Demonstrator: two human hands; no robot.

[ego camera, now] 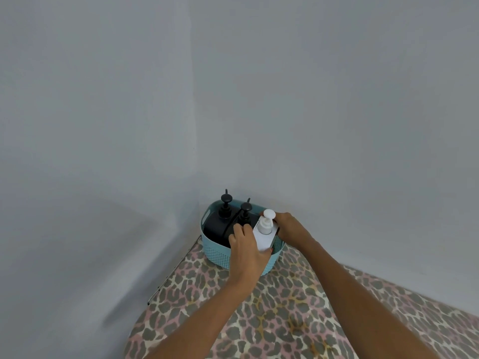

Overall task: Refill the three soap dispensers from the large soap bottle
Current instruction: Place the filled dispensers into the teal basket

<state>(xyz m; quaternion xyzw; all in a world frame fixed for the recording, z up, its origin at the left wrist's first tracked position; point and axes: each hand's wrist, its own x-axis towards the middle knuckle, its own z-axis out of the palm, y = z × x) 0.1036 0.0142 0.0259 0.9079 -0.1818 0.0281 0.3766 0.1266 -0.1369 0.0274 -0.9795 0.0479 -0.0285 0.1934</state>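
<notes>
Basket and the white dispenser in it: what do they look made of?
The basket looks like moulded plastic, pale teal and matte: its wall has a regular woven-style perforation and a cut-out handle. The white dispenser seems plastic too, smooth and opaque with a matching pump, though glazed ceramic cannot be ruled out.

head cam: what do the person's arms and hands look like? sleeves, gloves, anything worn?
Left hand and right hand are ungloved. Left arm and right arm are uncovered right to the frame edge, with no sleeves in view. No watch, bracelet, ring, tape or markings show.
</notes>
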